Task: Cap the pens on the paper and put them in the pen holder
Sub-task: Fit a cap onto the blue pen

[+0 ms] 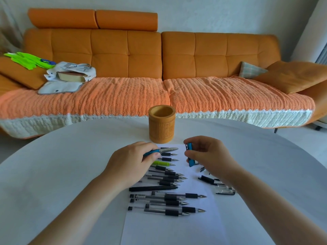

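Observation:
A white sheet of paper (177,228) lies on the round table, with several uncapped pens (169,197) in a row on its left half, tips pointing right. My left hand (131,161) is shut on a blue pen (164,150) whose silver tip points right. My right hand (210,154) pinches a blue cap (190,154) held upright, just right of that tip and apart from it. Loose caps (219,184) lie under my right wrist. The wooden pen holder (162,127) stands empty beyond the paper's far edge.
The white round table (70,165) fills the foreground. Behind it runs an orange sofa (159,76) with a bag, green gloves and cushions on it. A green pen (161,163) lies among the black ones.

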`<state>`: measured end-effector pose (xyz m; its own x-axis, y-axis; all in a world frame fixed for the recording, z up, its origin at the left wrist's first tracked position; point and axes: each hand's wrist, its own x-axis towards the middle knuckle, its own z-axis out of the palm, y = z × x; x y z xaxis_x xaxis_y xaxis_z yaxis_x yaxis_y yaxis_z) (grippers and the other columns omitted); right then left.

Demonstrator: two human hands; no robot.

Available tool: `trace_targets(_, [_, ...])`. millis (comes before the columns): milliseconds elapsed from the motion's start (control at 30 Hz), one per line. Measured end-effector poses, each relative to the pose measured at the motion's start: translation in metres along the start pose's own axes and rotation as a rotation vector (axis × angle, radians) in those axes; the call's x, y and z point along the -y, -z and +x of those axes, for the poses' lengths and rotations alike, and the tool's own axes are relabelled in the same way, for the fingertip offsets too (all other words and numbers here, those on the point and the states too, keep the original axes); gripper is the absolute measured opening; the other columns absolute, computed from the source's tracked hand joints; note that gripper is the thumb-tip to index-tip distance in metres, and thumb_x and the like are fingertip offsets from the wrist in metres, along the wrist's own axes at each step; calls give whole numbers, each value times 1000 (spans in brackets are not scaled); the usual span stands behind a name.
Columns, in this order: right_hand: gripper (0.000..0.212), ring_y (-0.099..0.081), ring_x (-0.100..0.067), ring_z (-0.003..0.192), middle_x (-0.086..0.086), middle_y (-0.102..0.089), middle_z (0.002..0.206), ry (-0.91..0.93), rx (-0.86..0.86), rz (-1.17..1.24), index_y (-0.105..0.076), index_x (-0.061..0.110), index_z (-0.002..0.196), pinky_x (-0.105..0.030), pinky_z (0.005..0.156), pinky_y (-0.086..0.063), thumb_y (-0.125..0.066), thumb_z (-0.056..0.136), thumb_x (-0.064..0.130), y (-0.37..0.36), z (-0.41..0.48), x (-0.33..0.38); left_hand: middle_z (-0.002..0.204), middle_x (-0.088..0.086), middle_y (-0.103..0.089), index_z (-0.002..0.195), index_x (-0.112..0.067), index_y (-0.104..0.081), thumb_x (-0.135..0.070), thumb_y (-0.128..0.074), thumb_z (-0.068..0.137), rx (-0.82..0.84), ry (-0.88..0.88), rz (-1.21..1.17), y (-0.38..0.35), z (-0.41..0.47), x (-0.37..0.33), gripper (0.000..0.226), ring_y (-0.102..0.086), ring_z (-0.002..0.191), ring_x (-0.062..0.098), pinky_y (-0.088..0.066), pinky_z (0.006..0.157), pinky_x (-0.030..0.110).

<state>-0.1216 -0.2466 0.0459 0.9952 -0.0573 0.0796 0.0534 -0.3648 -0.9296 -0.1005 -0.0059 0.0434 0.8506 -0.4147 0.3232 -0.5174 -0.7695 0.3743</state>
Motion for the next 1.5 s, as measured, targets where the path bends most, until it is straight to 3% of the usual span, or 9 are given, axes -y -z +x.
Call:
trace_targets(133, [40,-60,-11,91,12,-68,102,148,120,-237,-66,46,117,-18,82,-47,-66,92,14,3,2,-1,83,-22,-54,97,-38,-59,-45,-48,96,-34,-30,19,-1,0,0,14,-54,76,5,-35,57,17])
trace_targets(267, [37,-60,-4,86,13,-68,99,178,171,-256,-71,40,112,-13,76,-47,-70,88,11,5,4,0,83,-22,-53,100,-37,-62,-45,-48,96,-43,-43,38,-1,0,0,16,-52,75,5,-34,57,16])
trace_targets(600, [33,-62,-3,92,16,-67,99,226,177,-257,-72,39,108,-18,84,-50,-71,88,13,-1,4,2,94,-21,-57,109,-38,-63,-47,-48,95,-9,-38,42,1,-1,2,22,-53,81,6,-42,62,20])
trace_targets(733, [33,-62,0,88,20,-69,96,234,223,-325,-69,44,110,-14,77,-48,-74,86,23,-9,1,1,93,-17,-55,111,-38,-61,-45,-48,96,63,-60,33,-1,-1,-1,22,-53,79,7,-41,62,21])
trace_targets(800, [28,-63,0,76,19,-71,89,237,190,-322,-70,41,109,-17,71,-52,-75,84,30,-13,0,0,98,-16,-56,116,-37,-60,-40,-45,99,119,-64,-30,-4,0,-3,23,-54,85,8,-47,69,27])
trace_targets(900, [14,-51,-4,59,10,-67,76,320,138,-364,-70,37,102,-22,55,-43,-69,89,31,-14,-3,-1,99,-14,-55,119,-30,-59,-32,-44,101,162,-49,-105,-6,1,-3,24,-54,89,7,-47,79,30])
trace_targets(1067, [31,-53,-2,74,15,-59,95,514,163,-570,-66,30,121,-13,66,-42,-67,91,28,-19,-9,-3,83,-13,-54,109,-29,-68,-29,-53,98,159,-19,-172,-5,3,1,19,-53,81,3,-40,66,17])
trace_targets(1200, [27,-59,-10,79,7,-64,95,599,150,-614,-68,24,120,-31,70,-51,-63,94,23,-20,-9,-3,78,-9,-53,108,-30,-72,-25,-58,96,125,-49,-213,-6,2,1,20,-52,79,4,-36,63,14])
trace_targets(1500, [21,-54,-7,70,11,-61,79,406,208,-474,-70,25,114,-17,61,-40,-59,96,24,-23,-6,-9,81,-5,-56,104,-22,-75,-22,-63,92,69,-139,-217,-15,6,1,16,-54,76,11,-41,63,25])
